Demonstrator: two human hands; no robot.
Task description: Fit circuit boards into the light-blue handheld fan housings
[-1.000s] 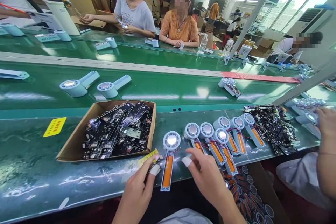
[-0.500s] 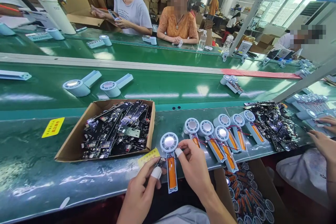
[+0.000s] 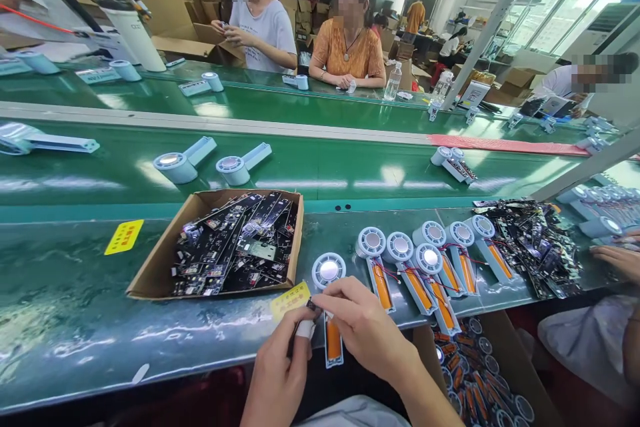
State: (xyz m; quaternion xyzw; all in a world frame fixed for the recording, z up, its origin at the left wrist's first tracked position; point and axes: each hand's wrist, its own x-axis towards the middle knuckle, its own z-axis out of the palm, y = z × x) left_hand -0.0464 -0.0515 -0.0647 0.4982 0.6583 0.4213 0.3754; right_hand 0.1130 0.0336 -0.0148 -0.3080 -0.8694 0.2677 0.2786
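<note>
Fan half-shell (image 3: 330, 307) with its orange battery is lying at the near edge of the green bench, just right of the cardboard box of circuit boards (image 3: 235, 243), tail overhanging toward me. I'm risking snagging the thin red lead or nudging the shell off the edge if I'm pressing unevenly. My left hand (image 3: 280, 373) is pinching a small black board beside the shell with a taped fingertip; my right hand (image 3: 367, 330) is arching over it, fingertips closing on the same spot.
</note>
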